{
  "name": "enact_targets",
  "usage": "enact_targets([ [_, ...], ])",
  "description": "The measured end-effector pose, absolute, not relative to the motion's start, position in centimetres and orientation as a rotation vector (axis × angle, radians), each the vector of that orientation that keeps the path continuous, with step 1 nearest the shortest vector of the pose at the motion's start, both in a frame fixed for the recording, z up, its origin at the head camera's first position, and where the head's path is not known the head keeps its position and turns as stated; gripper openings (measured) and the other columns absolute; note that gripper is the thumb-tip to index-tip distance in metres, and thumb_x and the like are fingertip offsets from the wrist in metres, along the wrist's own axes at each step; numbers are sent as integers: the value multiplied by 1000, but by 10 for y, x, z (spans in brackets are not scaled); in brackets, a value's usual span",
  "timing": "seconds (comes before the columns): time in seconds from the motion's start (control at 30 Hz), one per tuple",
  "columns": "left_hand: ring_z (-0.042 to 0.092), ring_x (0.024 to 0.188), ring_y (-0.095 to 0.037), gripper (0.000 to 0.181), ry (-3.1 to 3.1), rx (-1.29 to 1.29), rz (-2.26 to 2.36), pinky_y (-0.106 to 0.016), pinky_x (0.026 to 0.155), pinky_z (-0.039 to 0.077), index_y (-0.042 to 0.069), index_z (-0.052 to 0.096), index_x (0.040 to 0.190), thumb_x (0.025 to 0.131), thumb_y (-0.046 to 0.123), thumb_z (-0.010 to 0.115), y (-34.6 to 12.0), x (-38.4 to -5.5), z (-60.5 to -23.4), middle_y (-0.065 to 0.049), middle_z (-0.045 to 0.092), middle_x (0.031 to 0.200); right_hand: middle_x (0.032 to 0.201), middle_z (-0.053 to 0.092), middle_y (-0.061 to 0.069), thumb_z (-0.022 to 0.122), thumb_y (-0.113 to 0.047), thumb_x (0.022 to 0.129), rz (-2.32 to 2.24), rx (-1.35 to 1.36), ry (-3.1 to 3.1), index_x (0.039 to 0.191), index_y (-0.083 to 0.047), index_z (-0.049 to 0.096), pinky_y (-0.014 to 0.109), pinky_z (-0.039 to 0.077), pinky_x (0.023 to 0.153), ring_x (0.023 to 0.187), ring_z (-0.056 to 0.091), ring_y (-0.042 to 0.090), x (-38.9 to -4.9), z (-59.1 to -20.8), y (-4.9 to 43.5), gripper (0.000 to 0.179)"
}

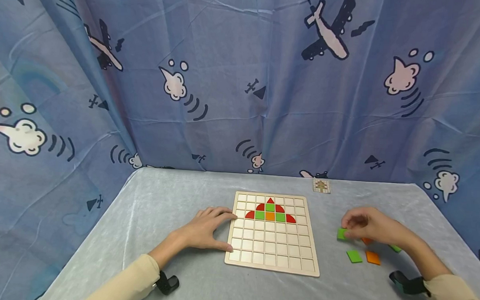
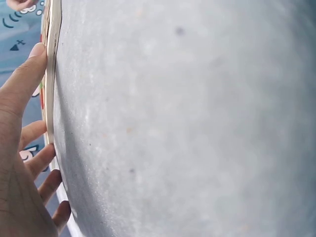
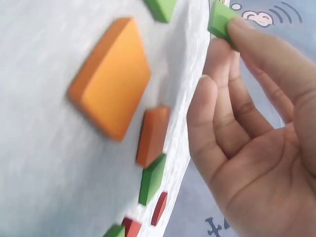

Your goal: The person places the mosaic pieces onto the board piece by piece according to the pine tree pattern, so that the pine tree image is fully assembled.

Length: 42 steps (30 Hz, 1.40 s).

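Note:
In the head view a wooden grid board [image 1: 274, 248] lies on the cloth-covered table. Red, green and orange tiles form a stepped triangle in its upper rows, with an orange square [image 1: 270, 216] at the bottom middle. My left hand [image 1: 205, 228] rests against the board's left edge, thumb and fingertips spread along it. To the right of the board, my right hand [image 1: 374, 225] pinches a green square tile [image 3: 220, 22] between thumb and fingers. Close below that hand lie another green square [image 1: 354, 256] and an orange square [image 1: 373, 258].
Partly covered by the right hand and forearm are an orange tile [image 1: 366, 241] and a green tile [image 1: 395, 248]. Small red tiles [image 3: 159, 208] show in the right wrist view. A small patterned card [image 1: 321, 185] lies near the back edge, before a blue curtain [image 1: 226, 79].

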State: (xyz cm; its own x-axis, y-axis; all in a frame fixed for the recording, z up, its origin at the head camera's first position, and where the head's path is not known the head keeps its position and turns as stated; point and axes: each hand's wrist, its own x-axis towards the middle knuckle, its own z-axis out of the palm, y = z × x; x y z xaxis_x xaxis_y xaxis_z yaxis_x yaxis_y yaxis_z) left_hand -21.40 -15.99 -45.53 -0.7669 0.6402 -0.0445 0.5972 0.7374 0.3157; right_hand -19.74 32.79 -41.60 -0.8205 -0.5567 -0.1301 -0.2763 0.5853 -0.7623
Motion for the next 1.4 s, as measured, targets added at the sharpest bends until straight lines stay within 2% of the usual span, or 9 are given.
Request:
enact_targets([
  [0.23,37,140,-20,87,2786,999,433,-50,110,33,36,41,147,74,76,66,-160,-213,-455,7,39,154,91,71,3,74,-17,88,-1118,-814,2555,99,-12,70,21,49,68,76,59,8,-199,-417,313,12],
  [0.5,37,141,-21,87,2789,998,433,-50,111,33,36,41,148,74,76,66,-160,-213,-455,7,38,155,94,73,3,73,-18,89,-1168,-778,2550,101,-12,72,21,52,71,79,64,6,-205,-423,294,13],
  [0.67,36,142,-20,87,2786,999,436,-50,111,32,36,40,148,75,76,65,-160,-214,-455,7,38,155,95,73,5,72,-21,90,-1188,-707,2530,103,-10,71,24,53,70,81,65,7,-208,-421,281,16],
  [1.23,36,142,-21,87,2782,991,440,-50,111,32,37,40,148,75,76,65,-160,-213,-455,7,38,155,94,73,2,75,-22,88,-1215,-772,2568,99,-13,71,23,53,70,80,63,5,-222,-428,241,14],
  [1.4,36,142,-21,86,2782,988,436,-50,110,33,36,40,148,75,75,66,-159,-212,-453,7,38,155,93,73,6,74,-20,88,-1249,-810,2537,99,-11,72,24,53,70,78,62,6,-223,-428,228,14],
])
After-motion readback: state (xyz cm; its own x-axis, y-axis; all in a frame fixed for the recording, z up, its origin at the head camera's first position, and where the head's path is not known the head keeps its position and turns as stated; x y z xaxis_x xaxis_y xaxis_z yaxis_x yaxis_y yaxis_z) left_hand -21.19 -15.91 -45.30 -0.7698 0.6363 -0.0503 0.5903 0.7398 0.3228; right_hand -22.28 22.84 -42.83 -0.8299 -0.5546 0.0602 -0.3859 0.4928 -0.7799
